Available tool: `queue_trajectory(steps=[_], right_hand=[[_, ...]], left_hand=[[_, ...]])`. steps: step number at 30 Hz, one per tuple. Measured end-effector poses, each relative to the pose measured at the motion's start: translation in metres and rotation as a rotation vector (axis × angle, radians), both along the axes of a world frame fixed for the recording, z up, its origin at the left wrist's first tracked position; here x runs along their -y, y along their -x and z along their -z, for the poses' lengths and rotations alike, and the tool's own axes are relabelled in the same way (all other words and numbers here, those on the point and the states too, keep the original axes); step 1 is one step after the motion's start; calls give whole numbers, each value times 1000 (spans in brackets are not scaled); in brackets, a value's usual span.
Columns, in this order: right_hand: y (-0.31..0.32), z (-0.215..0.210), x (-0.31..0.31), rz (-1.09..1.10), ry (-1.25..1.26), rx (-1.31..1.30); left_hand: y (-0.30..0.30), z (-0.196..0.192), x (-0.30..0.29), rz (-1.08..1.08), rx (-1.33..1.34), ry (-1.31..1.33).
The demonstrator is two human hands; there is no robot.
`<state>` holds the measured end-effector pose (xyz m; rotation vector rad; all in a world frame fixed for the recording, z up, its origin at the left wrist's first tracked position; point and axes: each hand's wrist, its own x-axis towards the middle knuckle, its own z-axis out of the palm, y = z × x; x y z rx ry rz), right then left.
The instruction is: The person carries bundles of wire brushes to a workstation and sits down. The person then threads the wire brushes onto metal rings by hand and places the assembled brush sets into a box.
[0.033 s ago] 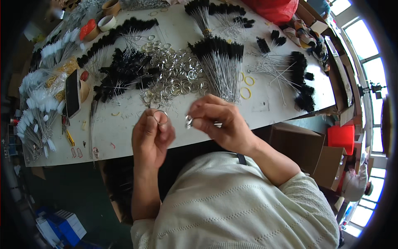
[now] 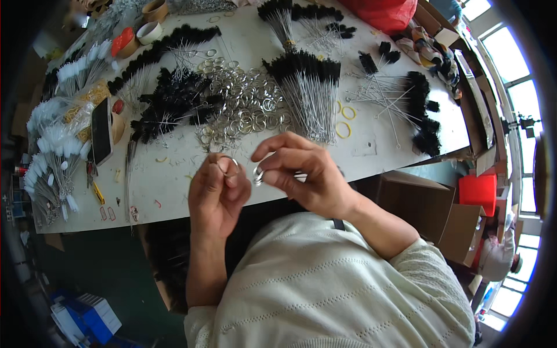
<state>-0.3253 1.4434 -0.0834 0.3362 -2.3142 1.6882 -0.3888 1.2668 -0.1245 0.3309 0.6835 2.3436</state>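
Both my hands are raised over the table's near edge, a small gap apart. My left hand [image 2: 216,188] pinches a silver metal ring [image 2: 237,165] between thumb and fingers, the loop standing up from the fingertips. My right hand [image 2: 310,174] is closed on several small shiny metal loops [image 2: 257,176], which stick out by its thumb. Their exact kind is too small to tell. Beyond my hands lies a heap of silver rings [image 2: 246,104]. Right of it, a bundle of black-bristled wire brushes [image 2: 313,104] is spread out.
More black brushes [image 2: 418,104] lie at the right. Tangled black brushes [image 2: 174,95] sit left of the ring heap. White brushes [image 2: 49,153], a phone [image 2: 101,132] and a yellow-handled cutter [image 2: 98,194] are at the left. Yellow rubber bands [image 2: 343,129] and an opened carton [image 2: 415,200] are at the right.
My hands have drawn slightly closer together: the left shifted a little right, the right a little left. My right index finger has lifted away from its thumb. Both keep their metal pieces.
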Motion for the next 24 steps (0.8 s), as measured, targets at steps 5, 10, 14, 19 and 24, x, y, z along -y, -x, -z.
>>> queue_trajectory(steps=[5, 10, 14, 19, 24], right_hand=[[-4, -3, 12, -12, 102, -78], [-8, -2, 1, 18, -203, -473], [-6, -2, -7, 146, -599, -839], [-6, -7, -19, 85, -708, -786], [0, -6, -21, 32, -777, -791]], left_hand=[[-9, -10, -20, -194, -198, 297], [-12, -32, -17, -334, -692, 456], [-6, -38, -13, -85, -541, 353], [-6, -56, -9, 17, -417, 421], [-3, -63, -5, -43, -726, 663]])
